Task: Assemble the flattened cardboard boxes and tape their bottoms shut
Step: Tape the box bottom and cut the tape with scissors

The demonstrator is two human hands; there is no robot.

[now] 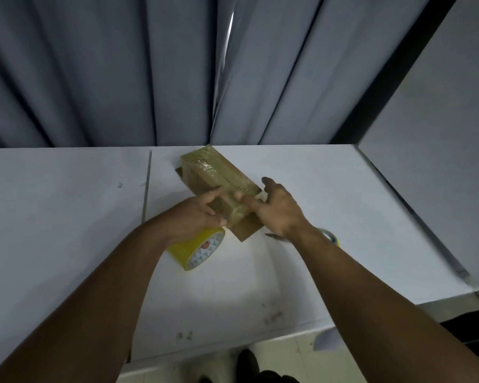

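Cardboard box: small, brown, long and narrow. Glossy clear tape already over top and far end. Set diagonally on white counter, mid-depth, resting on a flat cardboard piece that shows past its near corner.

Risks, as judged:
- Trapped wrinkles or lifted tape edges if smoothing stops short; film already looks creased in places.
- Box skidding on the loose flat piece beneath under uneven pressure.
- Tape roll, yellow, leaning just under the left wrist; likely to be knocked or rolled by a wrist drop.
- Scissors, mostly hidden behind the right wrist, blade tip showing; possible snag on pulling the arm back.

Left hand: reaching in from lower left, fingers curled round the box's near end, index laid along its side; gripping.

Right hand: reaching in from lower right, fingers near straight and pressed flat on the taped top, thumb spread wide; holding nothing.
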